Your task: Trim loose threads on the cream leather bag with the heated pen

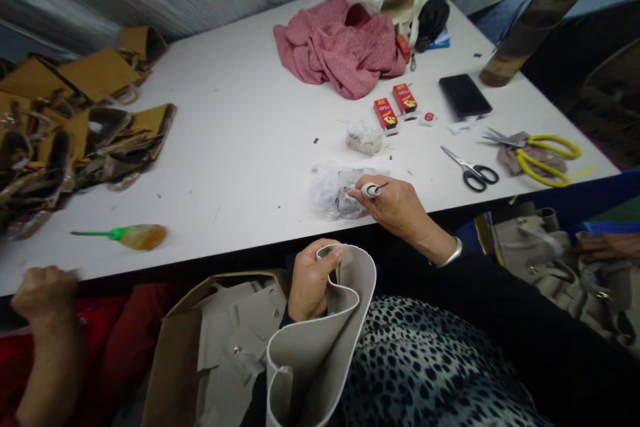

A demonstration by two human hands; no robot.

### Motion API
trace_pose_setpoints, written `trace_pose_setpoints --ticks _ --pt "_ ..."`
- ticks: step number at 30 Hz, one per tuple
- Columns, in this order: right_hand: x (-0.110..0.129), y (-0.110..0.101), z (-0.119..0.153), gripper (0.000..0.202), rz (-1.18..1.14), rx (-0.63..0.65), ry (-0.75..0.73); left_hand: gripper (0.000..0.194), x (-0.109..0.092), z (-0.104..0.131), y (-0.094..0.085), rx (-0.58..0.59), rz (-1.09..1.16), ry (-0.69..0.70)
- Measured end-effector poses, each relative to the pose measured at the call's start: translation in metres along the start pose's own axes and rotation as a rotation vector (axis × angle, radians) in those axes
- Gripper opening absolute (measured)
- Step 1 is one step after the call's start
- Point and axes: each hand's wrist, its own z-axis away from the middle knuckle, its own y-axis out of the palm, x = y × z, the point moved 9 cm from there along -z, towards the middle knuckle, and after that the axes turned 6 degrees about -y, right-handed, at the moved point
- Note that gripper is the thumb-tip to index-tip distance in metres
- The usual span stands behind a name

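Note:
My left hand point(311, 280) grips the top end of a curved beige leather-like piece point(320, 337) over my lap, its thumb on the inner fold. At the table's front edge, my right hand point(395, 203) pinches a small white cylindrical tool point(371, 191) with a thin dark tip. Its fingers are over a crumpled clear plastic sheet with dark smudges point(327, 193) lying on the white table. Just behind that sits a small whitish wrapped lump point(364, 138).
Black-handled scissors point(473, 170), yellow-handled scissors point(545, 153), a phone point(465, 95) and red boxes point(385, 113) lie right. A pink cloth point(345, 47) is behind. Left are brown pieces point(100, 77), a green-tipped bottle point(143, 236) and another person's hand point(45, 290). A carton point(173, 360) stands below.

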Motion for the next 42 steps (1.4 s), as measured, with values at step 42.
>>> trace_pose_setpoints --ticks 42 --pt "0.020 0.000 0.077 0.029 -0.932 0.075 0.159 0.035 0.016 0.005 0.023 0.138 0.092 -0.157"
